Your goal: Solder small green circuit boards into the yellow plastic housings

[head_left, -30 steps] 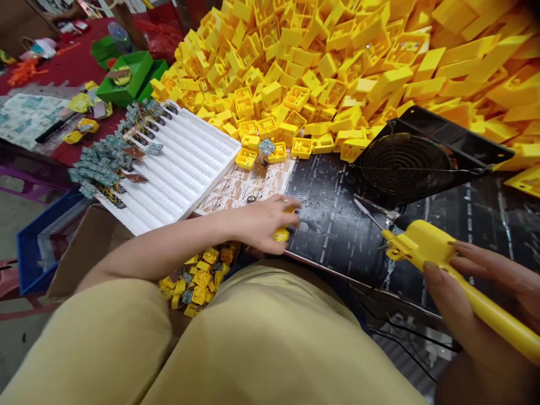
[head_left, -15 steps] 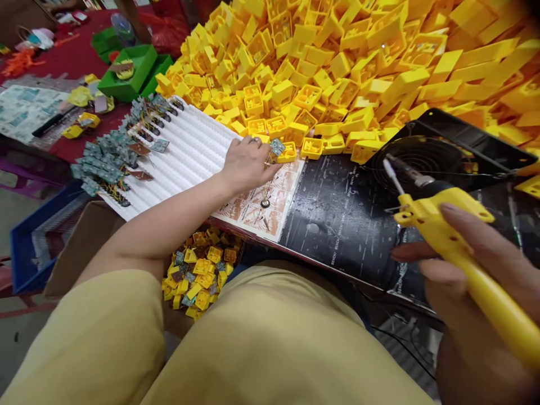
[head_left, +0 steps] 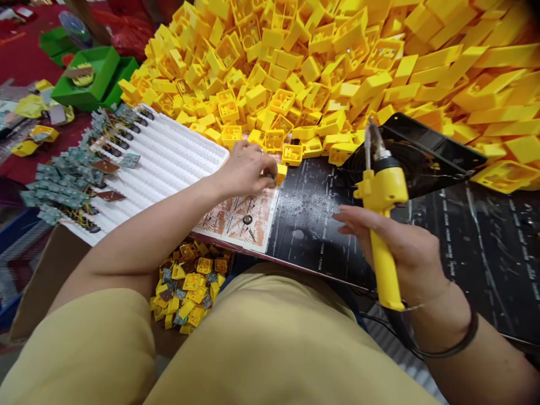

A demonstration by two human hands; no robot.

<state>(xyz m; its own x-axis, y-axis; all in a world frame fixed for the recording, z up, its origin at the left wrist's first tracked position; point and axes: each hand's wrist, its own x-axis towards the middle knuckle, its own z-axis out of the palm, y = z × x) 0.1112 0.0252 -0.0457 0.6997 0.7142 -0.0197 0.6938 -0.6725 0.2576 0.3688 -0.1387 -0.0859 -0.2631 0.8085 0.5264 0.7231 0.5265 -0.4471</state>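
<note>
Right hand, loosely wrapped round one yellow soldering gun, has swung it to twelve o'clock; half-curled left hand touches one yellow housing, grip unclear.

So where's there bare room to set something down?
The black surface between the patterned sheet and the right hand has bare room. Crowded: the yellow casings heaped behind it, and the left of the white tray, covered with circuit boards.

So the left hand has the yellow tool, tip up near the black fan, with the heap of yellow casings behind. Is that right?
Wrong hand: the head view shows the right hand holding the yellow tool, not the left hand. Its tip is up near the black fan, with the heap of yellow casings behind.
</note>
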